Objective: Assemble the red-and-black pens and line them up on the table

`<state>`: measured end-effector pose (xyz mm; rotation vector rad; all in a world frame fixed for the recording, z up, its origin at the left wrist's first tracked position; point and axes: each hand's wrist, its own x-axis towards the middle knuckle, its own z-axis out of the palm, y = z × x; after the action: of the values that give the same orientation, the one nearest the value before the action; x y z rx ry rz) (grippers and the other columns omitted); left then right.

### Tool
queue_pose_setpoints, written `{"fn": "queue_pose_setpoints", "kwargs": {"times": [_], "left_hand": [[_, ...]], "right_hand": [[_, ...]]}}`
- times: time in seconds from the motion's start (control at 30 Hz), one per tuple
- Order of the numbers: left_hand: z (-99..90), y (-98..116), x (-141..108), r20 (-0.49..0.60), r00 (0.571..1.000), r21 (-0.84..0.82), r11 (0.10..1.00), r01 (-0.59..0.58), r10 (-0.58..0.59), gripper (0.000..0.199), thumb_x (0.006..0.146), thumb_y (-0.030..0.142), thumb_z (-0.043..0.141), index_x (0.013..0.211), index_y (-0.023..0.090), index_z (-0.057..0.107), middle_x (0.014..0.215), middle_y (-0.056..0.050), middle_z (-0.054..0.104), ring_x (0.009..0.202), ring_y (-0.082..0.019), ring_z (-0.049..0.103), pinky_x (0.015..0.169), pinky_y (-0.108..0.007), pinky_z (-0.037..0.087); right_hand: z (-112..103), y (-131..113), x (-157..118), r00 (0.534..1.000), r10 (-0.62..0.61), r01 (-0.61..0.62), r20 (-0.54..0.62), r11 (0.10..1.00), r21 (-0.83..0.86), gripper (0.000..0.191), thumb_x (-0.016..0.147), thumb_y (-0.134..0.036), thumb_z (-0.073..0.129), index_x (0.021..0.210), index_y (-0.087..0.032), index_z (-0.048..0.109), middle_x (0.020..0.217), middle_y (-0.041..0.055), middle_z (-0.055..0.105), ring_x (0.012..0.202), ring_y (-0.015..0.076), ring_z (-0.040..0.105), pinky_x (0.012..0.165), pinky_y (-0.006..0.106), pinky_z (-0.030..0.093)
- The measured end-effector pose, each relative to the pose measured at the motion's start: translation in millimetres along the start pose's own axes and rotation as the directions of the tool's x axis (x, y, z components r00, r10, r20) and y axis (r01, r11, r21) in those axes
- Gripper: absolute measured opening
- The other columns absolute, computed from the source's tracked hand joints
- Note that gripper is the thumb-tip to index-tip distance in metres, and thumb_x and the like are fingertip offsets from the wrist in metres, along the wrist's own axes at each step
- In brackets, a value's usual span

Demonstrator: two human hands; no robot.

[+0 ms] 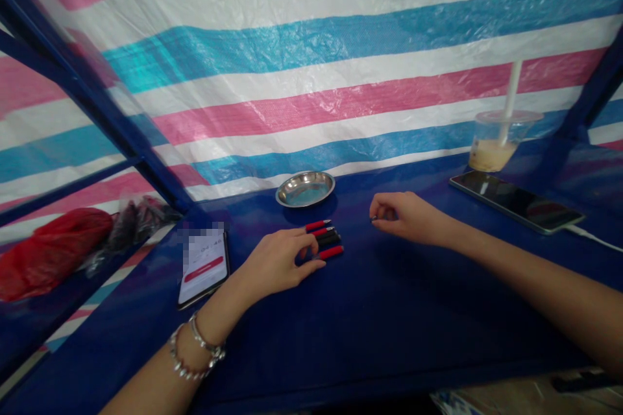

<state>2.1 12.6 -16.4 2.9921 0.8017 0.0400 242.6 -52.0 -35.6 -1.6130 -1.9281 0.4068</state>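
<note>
The person's left hand [280, 262] rests on the blue table [389, 311], fingers spread lightly over a small cluster of pens [325, 240] — red and black barrels lying side by side, just in front of the fingertips. The fingertips touch the near ends of the pens, but nothing is lifted; the hand is loosely curled rather than closed around anything. A beaded bracelet [197, 350] circles that wrist.

The right hand [406, 217] sits a little to the right of the pens, apart from them, its thumb and forefinger pinched together on a tiny dark part [372, 218] — too small to say what it is.

Behind the pens, near the striped tarp [311, 78], stands a shallow steel dish [305, 189]. To the left of the left hand lies a phone [204, 266] with its screen lit. At the far right a second, dark phone [516, 201] lies with a white cable in it, and behind it stands a plastic cup [496, 142] with a straw and a pale drink. A red bag [48, 253] is bunched on the left shelf.
</note>
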Motion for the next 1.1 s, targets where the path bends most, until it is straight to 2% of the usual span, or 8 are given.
{"fn": "queue_pose_setpoints", "kwargs": {"times": [0.1, 0.2, 0.33, 0.47, 0.6, 1.0, 1.1], "left_hand": [[1.1, 3.7, -0.8, 0.031, 1.0, 0.017, 1.0, -0.002, 0.002, 0.017, 0.077, 0.037, 0.049, 0.079, 0.019, 0.052, 0.072, 0.001, 0.052, 0.066, -0.012, 0.048, 0.06, -0.023, 0.035], [2.3, 6.0, -1.0, 0.026, 1.0, 0.011, 1.0, -0.007, 0.007, 0.014, 0.08, 0.032, 0.045, 0.078, 0.019, 0.051, 0.075, 0.001, 0.053, 0.07, -0.013, 0.049, 0.062, -0.023, 0.035], [2.7, 6.0, -0.7, -0.04, 0.999, -0.031, 0.999, -0.009, 0.008, 0.017, 0.082, 0.031, 0.043, 0.081, 0.017, 0.052, 0.081, -0.001, 0.055, 0.072, -0.013, 0.05, 0.063, -0.023, 0.037], [3.1, 6.6, -0.3, -0.115, 0.993, -0.077, 0.997, -0.022, 0.013, 0.018, 0.082, 0.032, 0.043, 0.082, 0.017, 0.052, 0.078, -0.001, 0.056, 0.069, -0.012, 0.05, 0.061, -0.022, 0.036], [4.2, 8.9, 0.0, -0.131, 0.991, -0.092, 0.995, -0.042, 0.03, 0.017, 0.081, 0.031, 0.044, 0.081, 0.016, 0.053, 0.075, 0.0, 0.057, 0.062, -0.01, 0.049, 0.055, -0.021, 0.034], [6.2, 9.9, -0.4, -0.182, 0.981, -0.091, 0.993, -0.081, 0.063, 0.016, 0.081, 0.029, 0.044, 0.081, 0.016, 0.054, 0.074, 0.0, 0.057, 0.058, -0.009, 0.048, 0.054, -0.02, 0.034], [6.2, 10.1, -0.4, -0.192, 0.979, -0.087, 0.993, -0.081, 0.063, 0.016, 0.081, 0.029, 0.045, 0.08, 0.016, 0.053, 0.072, 0.0, 0.057, 0.059, -0.009, 0.048, 0.054, -0.02, 0.034]], "right_hand": [[8.2, -2.4, 0.5, 0.999, -0.021, 0.014, 0.03, 0.976, 0.216, 0.007, 0.068, -0.017, 0.052, 0.074, -0.014, 0.05, 0.066, 0.0006, 0.056, 0.06, 0.0092, 0.052, 0.055, 0.019, 0.038], [17.7, -1.7, 1.1, 0.996, -0.05, 0.019, 0.078, 0.934, 0.356, 0.012, 0.067, -0.02, 0.055, 0.075, -0.013, 0.049, 0.069, 0.0023, 0.058, 0.064, 0.011, 0.055, 0.057, 0.02, 0.04], [25.1, -2.0, 1.3, 0.989, -0.07, -0.005, 0.131, 0.866, 0.501, 0.015, 0.068, -0.023, 0.056, 0.076, -0.013, 0.047, 0.069, 0.0036, 0.06, 0.065, 0.0122, 0.056, 0.059, 0.023, 0.041], [25.7, -7.8, 0.1, 0.988, -0.071, -0.022, 0.136, 0.81, 0.586, 0.015, 0.067, -0.02, 0.057, 0.076, -0.013, 0.047, 0.068, 0.0036, 0.059, 0.062, 0.0106, 0.054, 0.057, 0.022, 0.039], [26.9, -12.6, -1.4, 0.99, -0.075, -0.016, 0.123, 0.793, 0.609, 0.014, 0.067, -0.019, 0.057, 0.075, -0.013, 0.048, 0.066, 0.002, 0.058, 0.059, 0.0092, 0.052, 0.056, 0.021, 0.038], [31.4, -17.2, -4.0, 0.998, -0.055, 0.031, 0.034, 0.868, 0.496, 0.011, 0.065, -0.017, 0.06, 0.072, -0.013, 0.051, 0.065, 0.0003, 0.059, 0.059, 0.0087, 0.053, 0.054, 0.019, 0.037], [31.8, -17.6, -4.5, 0.999, -0.043, 0.026, 0.026, 0.884, 0.467, 0.01, 0.069, -0.021, 0.057, 0.072, -0.013, 0.052, 0.065, 0.0014, 0.06, 0.059, 0.0093, 0.054, 0.055, 0.019, 0.039]]}}
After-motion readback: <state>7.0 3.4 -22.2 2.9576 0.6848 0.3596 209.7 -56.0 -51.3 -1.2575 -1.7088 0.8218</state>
